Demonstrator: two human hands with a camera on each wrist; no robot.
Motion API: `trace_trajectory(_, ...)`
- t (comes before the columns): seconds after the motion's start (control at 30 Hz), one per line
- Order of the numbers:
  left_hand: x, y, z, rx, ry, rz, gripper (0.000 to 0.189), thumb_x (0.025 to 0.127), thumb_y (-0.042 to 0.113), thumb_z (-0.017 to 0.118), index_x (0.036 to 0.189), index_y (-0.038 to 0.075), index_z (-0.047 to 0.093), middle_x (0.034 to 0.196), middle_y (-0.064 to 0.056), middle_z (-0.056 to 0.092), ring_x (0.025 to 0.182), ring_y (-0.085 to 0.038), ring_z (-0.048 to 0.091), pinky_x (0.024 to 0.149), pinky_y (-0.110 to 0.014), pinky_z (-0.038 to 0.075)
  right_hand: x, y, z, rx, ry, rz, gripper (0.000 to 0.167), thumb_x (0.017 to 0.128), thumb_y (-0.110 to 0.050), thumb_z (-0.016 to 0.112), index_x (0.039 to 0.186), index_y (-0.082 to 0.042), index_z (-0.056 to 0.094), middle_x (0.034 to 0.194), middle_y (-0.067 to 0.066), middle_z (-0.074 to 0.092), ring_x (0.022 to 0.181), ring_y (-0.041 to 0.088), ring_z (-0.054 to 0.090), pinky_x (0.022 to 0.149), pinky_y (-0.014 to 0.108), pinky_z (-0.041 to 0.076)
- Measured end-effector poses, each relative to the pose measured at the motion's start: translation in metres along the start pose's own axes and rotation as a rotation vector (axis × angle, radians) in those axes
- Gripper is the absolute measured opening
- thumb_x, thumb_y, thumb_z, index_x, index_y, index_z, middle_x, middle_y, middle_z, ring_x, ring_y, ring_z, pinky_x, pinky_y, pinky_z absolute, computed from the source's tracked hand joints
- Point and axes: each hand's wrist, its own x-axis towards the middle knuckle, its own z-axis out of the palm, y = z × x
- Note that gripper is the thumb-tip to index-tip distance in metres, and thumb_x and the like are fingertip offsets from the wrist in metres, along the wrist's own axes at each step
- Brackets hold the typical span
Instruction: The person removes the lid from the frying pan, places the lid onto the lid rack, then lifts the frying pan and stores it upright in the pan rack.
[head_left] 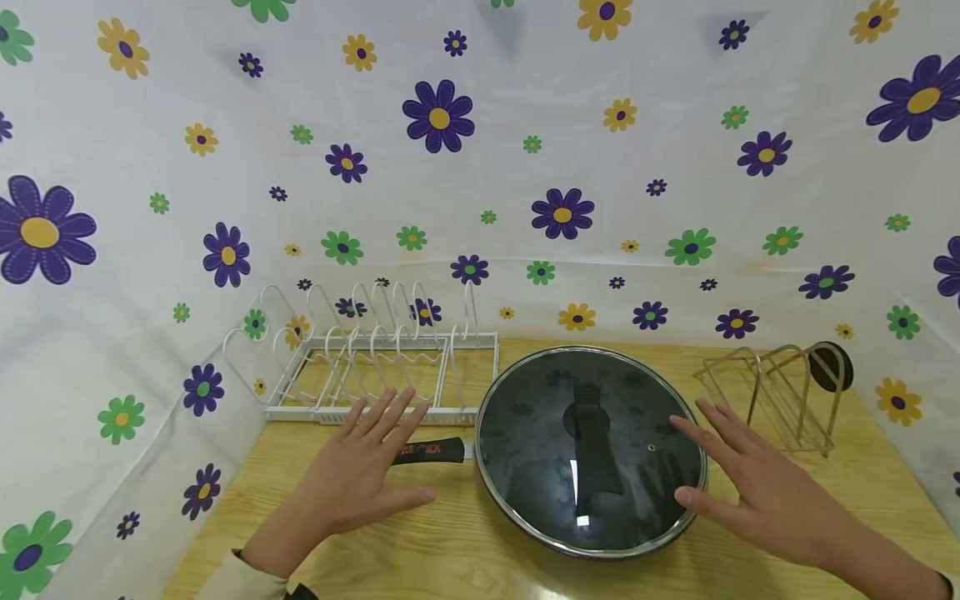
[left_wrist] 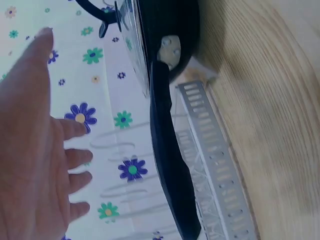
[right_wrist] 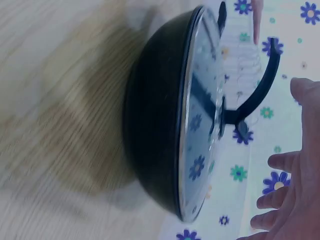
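A dark wok [right_wrist: 155,110] stands on the wooden table, covered by a glass lid [head_left: 532,500] with a metal rim. The lid's curved black handle [head_left: 596,454] rises from its middle. My left hand [head_left: 360,475] hovers over the wok's black long handle [left_wrist: 167,150], fingers spread and holding nothing. In the head view this hand hides the handle's outer end. My right hand [head_left: 765,492] is held at the right side of the wok, its fingertips overlapping the lid's edge in the head view. Its fingers are extended and grip nothing.
Behind my left hand is a white wire dish rack [head_left: 480,415] with upright loops. A smaller metal rack [head_left: 806,400] stands at the back right, with a dark round object [head_left: 831,367] at it. Flower-patterned cloth [head_left: 495,167] surrounds the wooden table [head_left: 442,550].
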Motion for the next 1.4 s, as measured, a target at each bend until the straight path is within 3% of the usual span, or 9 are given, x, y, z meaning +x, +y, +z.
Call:
trace_trajectory(0.23, -0.001, -0.016, 0.007, -0.078, 0.029, 0.063, 0.1, 0.09, 0.073, 0.059, 0.165, 0.022, 0.018, 0.171, -0.006, 0.018, 0.154, -0.032, 0.023, 0.121, -0.056, 0.022, 0.004, -0.02, 0.001, 0.178, -0.039, -0.003, 0.069, 0.1, -0.043, 0.064, 0.16, -0.033, 0.032, 0.166, 0.014, 0.026, 0.14, 0.052, 0.04, 0.088, 0.074, 0.045)
trace_trajectory(0.4, 0.001, -0.025, 0.014, -0.149, 0.065, 0.089, 0.096, 0.09, 0.068, 0.063, 0.164, 0.018, 0.025, 0.167, -0.011, 0.027, 0.15, -0.035, 0.032, 0.119, -0.059, 0.027, 0.009, -0.03, 0.005, 0.299, -0.034, -0.007, 0.064, 0.104, -0.038, 0.06, 0.16, -0.034, 0.03, 0.166, 0.013, 0.028, 0.142, 0.052, 0.038, 0.092, 0.077, 0.041)
trace_trajectory(0.63, 0.002, -0.032, 0.028, -0.241, 0.056, 0.017, 0.089, 0.092, 0.065, 0.063, 0.162, 0.022, 0.031, 0.156, -0.012, 0.045, 0.139, -0.037, 0.048, 0.108, -0.061, 0.041, 0.017, -0.037, 0.01, 0.45, 0.004, -0.018, 0.058, 0.107, -0.029, 0.054, 0.16, -0.027, 0.03, 0.162, 0.012, 0.037, 0.142, 0.045, 0.042, 0.101, 0.066, 0.045)
trace_trajectory(0.8, 0.003, -0.031, 0.036, -0.306, 0.023, -0.055, 0.084, 0.09, 0.058, 0.07, 0.159, 0.02, 0.038, 0.149, -0.01, 0.054, 0.132, -0.037, 0.055, 0.106, -0.06, 0.044, 0.023, -0.04, 0.016, 0.571, -0.009, 0.006, 0.055, 0.108, -0.026, 0.052, 0.159, -0.022, 0.033, 0.159, 0.019, 0.039, 0.142, 0.047, 0.042, 0.103, 0.062, 0.046)
trace_trajectory(0.93, 0.006, -0.03, 0.044, -0.309, 0.013, -0.059, 0.081, 0.09, 0.055, 0.071, 0.156, 0.017, 0.043, 0.146, -0.009, 0.057, 0.13, -0.035, 0.057, 0.105, -0.057, 0.045, 0.028, -0.041, 0.021, 0.67, -0.036, 0.051, 0.053, 0.109, -0.027, 0.05, 0.158, -0.018, 0.033, 0.16, 0.02, 0.036, 0.144, 0.049, 0.038, 0.105, 0.063, 0.043)
trace_trajectory(1.23, 0.01, -0.026, 0.057, -0.235, 0.024, -0.026, 0.08, 0.091, 0.068, 0.062, 0.151, 0.016, 0.051, 0.143, -0.011, 0.059, 0.126, -0.036, 0.059, 0.101, -0.057, 0.048, 0.04, -0.045, 0.027, 0.835, -0.048, 0.106, 0.055, 0.108, -0.024, 0.049, 0.158, -0.011, 0.03, 0.162, 0.021, 0.03, 0.143, 0.05, 0.038, 0.106, 0.067, 0.041)
trace_trajectory(1.3, 0.011, -0.026, 0.06, -0.219, 0.023, -0.027, 0.079, 0.092, 0.069, 0.06, 0.149, 0.015, 0.054, 0.142, -0.011, 0.06, 0.126, -0.035, 0.059, 0.101, -0.057, 0.048, 0.043, -0.047, 0.029, 0.871, -0.049, 0.12, 0.055, 0.108, -0.024, 0.051, 0.157, -0.009, 0.03, 0.161, 0.022, 0.031, 0.141, 0.049, 0.041, 0.107, 0.062, 0.043)
trace_trajectory(1.4, 0.012, -0.025, 0.065, -0.195, 0.011, -0.043, 0.074, 0.092, 0.068, 0.06, 0.145, 0.016, 0.058, 0.14, -0.01, 0.061, 0.125, -0.034, 0.06, 0.101, -0.055, 0.049, 0.046, -0.049, 0.031, 0.933, -0.053, 0.15, 0.057, 0.107, -0.024, 0.052, 0.156, -0.006, 0.03, 0.16, 0.024, 0.032, 0.139, 0.047, 0.044, 0.105, 0.046, 0.05)
